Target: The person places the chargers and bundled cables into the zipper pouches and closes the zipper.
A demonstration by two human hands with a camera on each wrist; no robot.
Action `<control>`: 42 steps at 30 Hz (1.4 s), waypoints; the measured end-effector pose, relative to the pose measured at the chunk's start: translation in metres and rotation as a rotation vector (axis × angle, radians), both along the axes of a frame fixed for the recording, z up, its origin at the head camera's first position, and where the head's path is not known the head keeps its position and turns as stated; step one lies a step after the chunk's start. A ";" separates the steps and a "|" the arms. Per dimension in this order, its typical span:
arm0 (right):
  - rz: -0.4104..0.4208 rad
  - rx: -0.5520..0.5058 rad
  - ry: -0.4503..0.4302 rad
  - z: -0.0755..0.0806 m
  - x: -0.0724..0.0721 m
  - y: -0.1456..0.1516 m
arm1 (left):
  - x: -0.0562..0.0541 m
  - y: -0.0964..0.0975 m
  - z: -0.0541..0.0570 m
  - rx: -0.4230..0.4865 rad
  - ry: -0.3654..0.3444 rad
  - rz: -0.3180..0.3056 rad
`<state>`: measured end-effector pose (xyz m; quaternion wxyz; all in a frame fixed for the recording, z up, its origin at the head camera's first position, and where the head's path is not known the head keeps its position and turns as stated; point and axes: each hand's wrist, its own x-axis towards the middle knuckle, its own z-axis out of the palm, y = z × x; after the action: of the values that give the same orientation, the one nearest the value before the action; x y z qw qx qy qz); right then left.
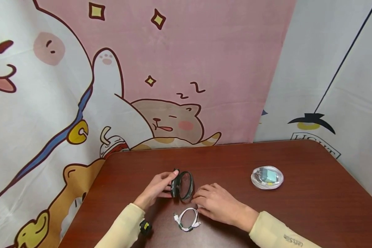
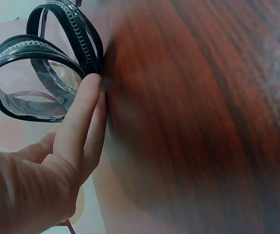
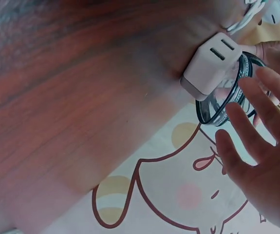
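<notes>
Case point(image 1: 179, 187): probably light, bendable, slick; take hold by its zipper rim point(image 2: 28, 46). Your left grip point(image 1: 158, 187) pinches it; your right grip point(image 1: 216, 204), holding nothing, hangs near the charger point(image 3: 212, 66).

Head cam looks forward and down over the table point(image 1: 229, 165), backdrop point(image 1: 229, 69) at 12 o'clock. Wrist cams sit way closer, both tilted: left one's got the left hand point(image 2: 47, 168) at 8 o'clock, right one the right hand point(image 3: 269, 168) at 4. All three catch the zip case point(image 2: 76, 39).
</notes>
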<state>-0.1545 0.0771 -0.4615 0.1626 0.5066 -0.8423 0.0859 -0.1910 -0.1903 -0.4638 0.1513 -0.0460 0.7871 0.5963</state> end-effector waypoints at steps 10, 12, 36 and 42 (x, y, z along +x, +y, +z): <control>0.166 0.037 0.065 -0.006 0.006 -0.003 | 0.000 0.001 0.000 0.008 0.000 0.002; 0.187 0.039 0.092 -0.007 0.008 -0.004 | 0.000 0.000 0.001 0.006 -0.002 0.001; 0.197 0.102 0.250 -0.013 0.014 -0.013 | 0.000 0.001 0.001 0.006 -0.002 -0.004; 0.193 0.095 0.227 -0.010 0.014 -0.009 | 0.001 0.002 0.003 -0.019 -0.001 0.008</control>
<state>-0.1404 0.0678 -0.4710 0.2234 0.5989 -0.7690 0.0032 -0.1901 -0.1884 -0.4612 0.1488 -0.0507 0.7924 0.5895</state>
